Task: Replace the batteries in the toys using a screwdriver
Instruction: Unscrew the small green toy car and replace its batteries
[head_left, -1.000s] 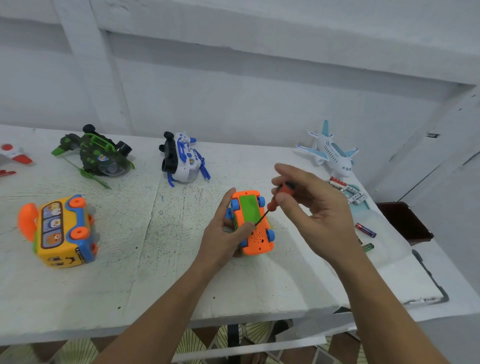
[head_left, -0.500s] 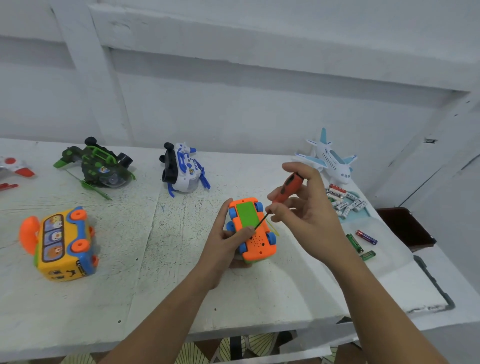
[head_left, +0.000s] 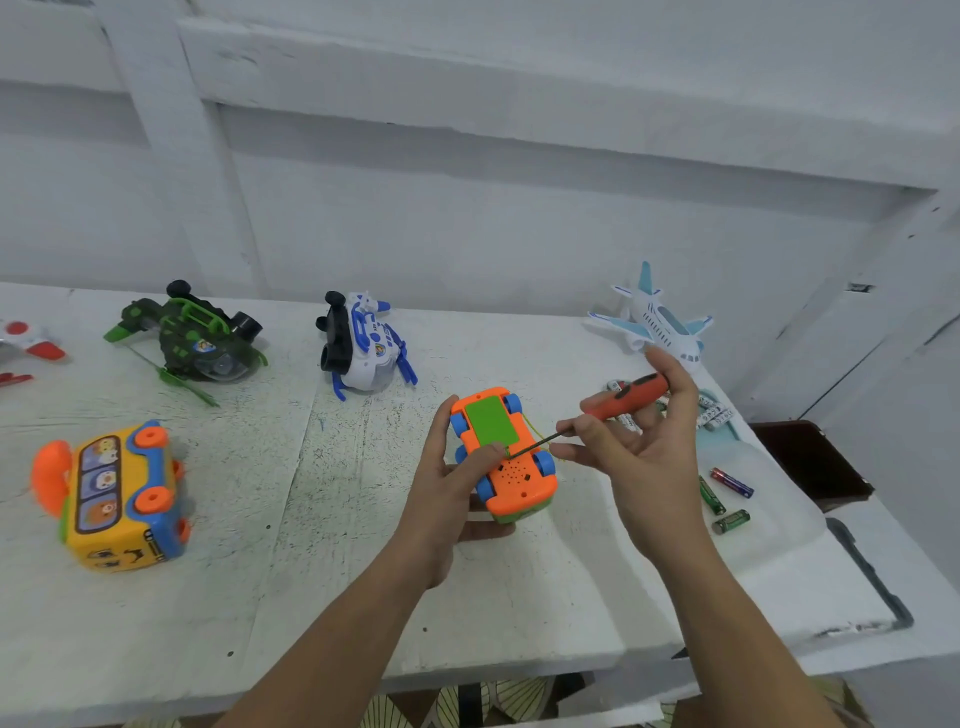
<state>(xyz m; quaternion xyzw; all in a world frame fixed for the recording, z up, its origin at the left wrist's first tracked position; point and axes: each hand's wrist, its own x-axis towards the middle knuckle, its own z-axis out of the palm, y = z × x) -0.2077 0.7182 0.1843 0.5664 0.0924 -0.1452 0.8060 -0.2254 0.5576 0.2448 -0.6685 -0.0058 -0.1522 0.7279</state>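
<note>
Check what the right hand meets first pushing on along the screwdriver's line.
The orange-handled screwdriver in the right hand points at the green rectangular cover on the upturned orange plastic toy car; its tip seems to touch it, beside the thumb of the left hand.

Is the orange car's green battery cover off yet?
Still on: the green rectangular cover lies flush in the upturned orange plastic car, red-handled screwdriver at its edge.

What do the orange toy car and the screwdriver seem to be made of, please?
The orange toy car looks like moulded plastic, smooth and slightly glossy. The screwdriver handle seems orange plastic with black inlays; its thin dark shaft is probably metal.
</note>
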